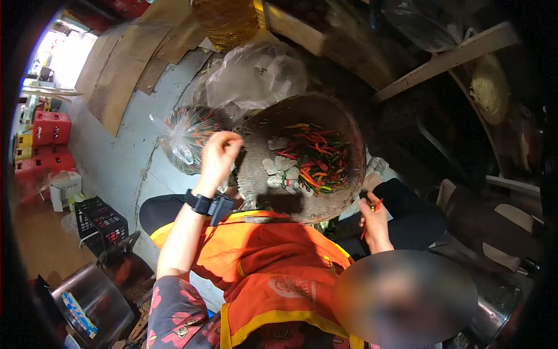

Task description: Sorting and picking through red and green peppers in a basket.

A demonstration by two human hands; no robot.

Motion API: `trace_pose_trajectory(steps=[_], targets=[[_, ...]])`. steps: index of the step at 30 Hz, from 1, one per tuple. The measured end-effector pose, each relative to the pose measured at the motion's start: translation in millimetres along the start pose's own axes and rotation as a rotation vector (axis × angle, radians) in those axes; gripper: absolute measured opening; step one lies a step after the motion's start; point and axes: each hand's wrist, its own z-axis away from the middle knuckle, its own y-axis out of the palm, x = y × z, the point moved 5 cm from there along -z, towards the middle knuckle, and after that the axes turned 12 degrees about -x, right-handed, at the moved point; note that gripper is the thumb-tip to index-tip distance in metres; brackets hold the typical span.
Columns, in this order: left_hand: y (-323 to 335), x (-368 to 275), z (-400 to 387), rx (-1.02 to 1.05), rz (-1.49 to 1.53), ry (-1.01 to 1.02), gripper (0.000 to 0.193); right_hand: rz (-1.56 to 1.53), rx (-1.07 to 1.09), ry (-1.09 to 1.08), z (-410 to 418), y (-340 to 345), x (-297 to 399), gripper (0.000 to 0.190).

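Observation:
A shallow woven basket (pixel 257 192) lies before me, tilted against my lap. Red, green and orange chili peppers (pixel 322 157) are heaped on its right side. Several pale, flat, roundish pieces (pixel 279 168) lie left of the heap. My left hand (pixel 221 150) is raised between the basket and a clear plastic bag of chilies (pixel 187 135), its fingers curled. Whether anything is pinched in it is hidden. Beyond the basket's right rim, over my leg, my right hand (pixel 374 218) is closed around red chilies (pixel 377 205) whose ends poke out.
A crumpled clear plastic bag (pixel 257 74) sits behind the basket. Flattened cardboard (pixel 117 70) covers part of the floor. Red crates (pixel 51 131), a black plastic crate (pixel 101 222) and a metal pot (pixel 96 296) stand to my left. A wooden beam (pixel 449 61) crosses at the upper right.

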Motion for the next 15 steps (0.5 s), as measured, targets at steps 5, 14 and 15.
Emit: trace_pose_trajectory(steps=[5,14,15], targets=[[80,-47,23,0.219,-0.053,0.350,0.014,-0.378,0.148,0.179,3,7,26,0.016],[166,-42,8,0.269,-0.316,0.366,0.021,-0.635,0.524,0.469,-9,96,44,0.019],[171,-43,7,0.323,-0.383,0.399,0.019,-0.643,0.525,0.473,-11,95,40,0.019]])
